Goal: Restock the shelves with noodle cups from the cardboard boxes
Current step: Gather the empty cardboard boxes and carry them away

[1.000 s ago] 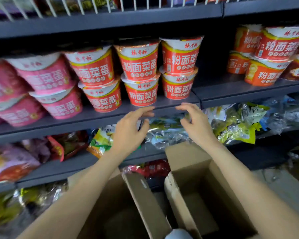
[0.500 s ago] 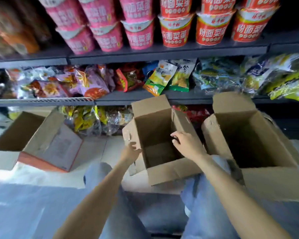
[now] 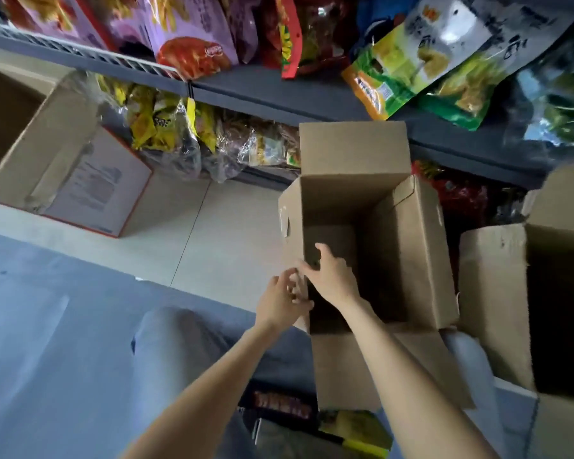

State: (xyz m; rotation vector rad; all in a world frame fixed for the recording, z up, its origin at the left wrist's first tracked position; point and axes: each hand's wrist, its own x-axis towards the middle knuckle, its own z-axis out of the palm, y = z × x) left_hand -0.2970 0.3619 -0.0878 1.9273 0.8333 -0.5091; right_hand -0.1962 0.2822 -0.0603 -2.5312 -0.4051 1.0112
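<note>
An open cardboard box [image 3: 411,260] stands on the floor in front of me, its back flap upright; what I can see of its inside is dark and holds nothing. My right hand [image 3: 330,276] reaches over the box's left wall from inside, fingers curled on the rim. My left hand [image 3: 280,299] presses the same wall from outside, fingers pinching its edge. No noodle cups are in view.
A second open box [image 3: 497,293] stands at the right and a third [image 3: 63,167] lies at the left by the pale floor. Snack bags [image 3: 411,67] fill the dark shelves [image 3: 262,94] above. My knee [image 3: 179,342] and a dark packet [image 3: 285,409] are below.
My view has dropped from the noodle cup shelf down to the floor boxes. Both hands left the shelf edge and came down onto the middle box's left wall.
</note>
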